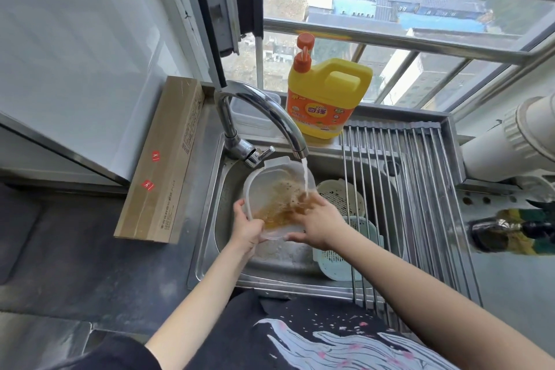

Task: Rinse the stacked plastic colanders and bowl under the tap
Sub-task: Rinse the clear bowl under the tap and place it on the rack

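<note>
Bowl: a clear plastic bowl (pixel 271 189) is held tilted over the sink (pixel 207 219), its open side facing the camera; brown residue streaks its inner wall; it sits directly below the spout
Water: a stream (pixel 305 177) falls from the tap (pixel 261 108) onto the bowl's right rim, right by the right hand's fingers
Left hand: the left hand (pixel 244 227) grasps the bowl's near-left rim, fingers wrapped round the edge, thumb on the inside
Right hand: the right hand (pixel 318 224) reaches into the bowl from the right; its fingers lie against the soiled inner wall under the stream; its thumb curls under the bowl's lower edge, so it grips the bowl as well
Colanders: a white colander (pixel 341 197) and a pale green colander (pixel 339 255) lie in the sink to the right of the bowl, partly beneath the roll-up rack (pixel 420 177); the white one is farther back, the green one nearer
Sill: a yellow detergent jug (pixel 327 99) with an orange pump stands behind the tap
Counter: a long cardboard box (pixel 162 165) lies to the left of the sink
</note>
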`<state>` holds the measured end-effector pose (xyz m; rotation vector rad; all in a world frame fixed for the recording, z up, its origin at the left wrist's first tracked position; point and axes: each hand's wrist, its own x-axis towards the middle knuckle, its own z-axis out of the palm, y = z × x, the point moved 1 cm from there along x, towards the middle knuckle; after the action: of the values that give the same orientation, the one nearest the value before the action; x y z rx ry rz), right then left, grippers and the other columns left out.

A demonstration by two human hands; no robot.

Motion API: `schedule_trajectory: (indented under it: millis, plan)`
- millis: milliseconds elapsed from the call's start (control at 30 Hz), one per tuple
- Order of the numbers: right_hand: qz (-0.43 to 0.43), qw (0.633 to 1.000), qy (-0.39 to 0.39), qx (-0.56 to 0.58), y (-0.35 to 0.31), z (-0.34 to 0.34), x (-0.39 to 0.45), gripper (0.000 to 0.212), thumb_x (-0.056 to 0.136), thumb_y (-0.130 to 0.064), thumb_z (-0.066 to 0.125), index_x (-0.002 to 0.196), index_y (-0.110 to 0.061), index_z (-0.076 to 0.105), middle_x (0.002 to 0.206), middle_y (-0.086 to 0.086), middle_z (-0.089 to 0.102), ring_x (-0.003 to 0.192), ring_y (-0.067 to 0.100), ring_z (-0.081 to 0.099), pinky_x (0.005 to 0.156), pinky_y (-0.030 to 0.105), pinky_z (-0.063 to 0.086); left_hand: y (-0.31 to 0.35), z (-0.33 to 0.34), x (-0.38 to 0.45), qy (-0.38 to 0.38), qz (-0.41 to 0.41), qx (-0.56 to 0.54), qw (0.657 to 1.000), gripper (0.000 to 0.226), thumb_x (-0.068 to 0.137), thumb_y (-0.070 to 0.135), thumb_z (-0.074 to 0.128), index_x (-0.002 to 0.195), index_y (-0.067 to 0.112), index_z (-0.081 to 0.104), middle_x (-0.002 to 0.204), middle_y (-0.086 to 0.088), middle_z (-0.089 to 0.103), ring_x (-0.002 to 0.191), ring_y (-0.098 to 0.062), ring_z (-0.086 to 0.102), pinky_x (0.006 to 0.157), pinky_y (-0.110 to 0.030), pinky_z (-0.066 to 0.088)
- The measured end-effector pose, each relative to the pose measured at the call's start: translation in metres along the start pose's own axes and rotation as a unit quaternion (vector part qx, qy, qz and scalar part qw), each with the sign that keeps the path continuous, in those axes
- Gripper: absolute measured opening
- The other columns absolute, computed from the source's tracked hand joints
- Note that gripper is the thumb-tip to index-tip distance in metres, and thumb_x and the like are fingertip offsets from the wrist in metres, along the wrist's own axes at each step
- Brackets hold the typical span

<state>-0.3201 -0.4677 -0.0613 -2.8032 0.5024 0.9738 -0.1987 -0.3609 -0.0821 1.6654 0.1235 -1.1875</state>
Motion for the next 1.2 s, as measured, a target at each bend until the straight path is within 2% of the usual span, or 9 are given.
schedule_trajectory:
  millis: [133, 233, 367, 467, 567, 767, 933, 1067, 1200]
  plan:
    - [0.003, 1.0, 0.005, -0.003, -0.008, 0.003, -0.005, 0.084, 0.089, -0.071, 0.018, 0.151, -0.014, 0.021, 0.156, 0.014, 0.021, 0.147, 0.031, 0.01, 0.118, 0.049, -0.005, 0.003, 0.004, 0.003, -0.041, -0.025, -0.084, 0.995, 0.075, 0.075, -0.028, 0.027, 0.134, 0.018, 0.031, 0.116, -0.018, 0.049, 0.099, -0.037, 0.054, 0.047, -0.035, 0.056]
    - [-0.098, 0.992, 0.049, 0.064, -0.017, -0.007, -0.012, 0.057, 0.099, -0.03, 0.043, 0.151, -0.023, 0.021, 0.154, 0.008, 0.031, 0.14, 0.027, 0.033, 0.114, 0.04, 0.022, 0.0, 0.005, 0.003, -0.122, -0.044, -0.147, 0.981, 0.078, 0.068, -0.029, 0.026, 0.134, 0.01, 0.038, 0.12, -0.033, 0.053, 0.099, -0.048, 0.058, 0.071, -0.058, 0.055]
    - [-0.089, 0.987, 0.129, 0.041, -0.024, -0.021, -0.025, 0.054, 0.095, -0.006, 0.041, 0.146, -0.023, 0.035, 0.122, 0.009, 0.065, 0.107, 0.028, 0.063, 0.082, 0.037, 0.047, -0.002, 0.01, 0.0, -0.13, -0.112, -0.202, 0.964, 0.056, 0.078, -0.029, 0.021, 0.114, 0.001, 0.051, 0.087, -0.025, 0.07, 0.072, -0.038, 0.07, 0.059, -0.045, 0.06]
    - [-0.092, 0.986, 0.127, -0.056, -0.028, -0.033, -0.031, 0.026, 0.089, -0.008, 0.051, 0.108, -0.015, 0.066, 0.096, 0.003, 0.073, 0.088, 0.023, 0.07, 0.07, 0.032, 0.05, -0.005, 0.016, -0.003, -0.124, -0.155, -0.21, 0.957, 0.031, 0.093, -0.013, 0.028, 0.114, -0.005, 0.05, 0.073, -0.017, 0.073, 0.063, -0.026, 0.072, 0.053, -0.033, 0.059]
    - [-0.103, 0.982, 0.125, -0.099, -0.027, -0.043, -0.034, 0.01, 0.083, -0.017, 0.063, 0.088, -0.021, 0.071, 0.087, -0.001, 0.074, 0.084, 0.019, 0.07, 0.071, 0.028, 0.046, -0.009, 0.022, -0.002, -0.112, -0.191, -0.209, 0.953, 0.023, 0.099, -0.003, 0.031, 0.106, -0.006, 0.053, 0.072, -0.019, 0.071, 0.067, -0.029, 0.07, 0.046, -0.033, 0.057]
    - [0.021, 0.951, -0.097, 0.294, -0.016, -0.053, -0.019, 0.067, 0.094, -0.043, 0.046, 0.15, -0.014, 0.023, 0.152, 0.01, 0.035, 0.137, 0.028, 0.037, 0.11, 0.04, 0.032, -0.007, 0.021, -0.005, -0.093, -0.179, -0.019, 0.979, 0.025, 0.093, -0.009, 0.033, 0.097, 0.004, 0.054, 0.085, -0.014, 0.061, 0.068, -0.025, 0.061, 0.036, -0.027, 0.051]
    - [0.148, 0.985, -0.033, 0.078, -0.016, -0.033, 0.011, 0.076, 0.095, -0.024, 0.041, 0.152, -0.008, -0.006, 0.16, 0.015, -0.005, 0.146, 0.034, -0.009, 0.117, 0.051, -0.005, -0.003, 0.025, -0.011, -0.13, -0.155, 0.04, 0.979, 0.022, 0.091, -0.009, 0.04, 0.093, 0.006, 0.056, 0.066, -0.009, 0.068, 0.047, -0.016, 0.067, 0.038, -0.025, 0.051]
    - [0.003, 0.997, -0.069, 0.038, -0.022, -0.022, 0.022, 0.076, 0.093, -0.04, 0.049, 0.152, -0.011, 0.012, 0.158, 0.015, 0.015, 0.147, 0.03, 0.007, 0.119, 0.046, 0.005, -0.006, 0.02, -0.015, -0.13, -0.159, 0.048, 0.977, 0.027, 0.092, -0.008, 0.037, 0.106, 0.006, 0.056, 0.081, -0.012, 0.067, 0.065, -0.021, 0.067, 0.04, -0.026, 0.052]
    - [0.074, 0.996, -0.037, -0.032, 0.0, -0.018, 0.023, 0.064, 0.095, -0.045, 0.042, 0.152, -0.028, 0.018, 0.161, 0.003, 0.009, 0.148, 0.025, 0.001, 0.114, 0.058, -0.009, -0.002, 0.016, -0.01, -0.129, -0.161, 0.042, 0.978, 0.038, 0.089, -0.012, 0.036, 0.121, 0.003, 0.051, 0.1, -0.016, 0.066, 0.078, -0.027, 0.068, 0.044, -0.03, 0.054]
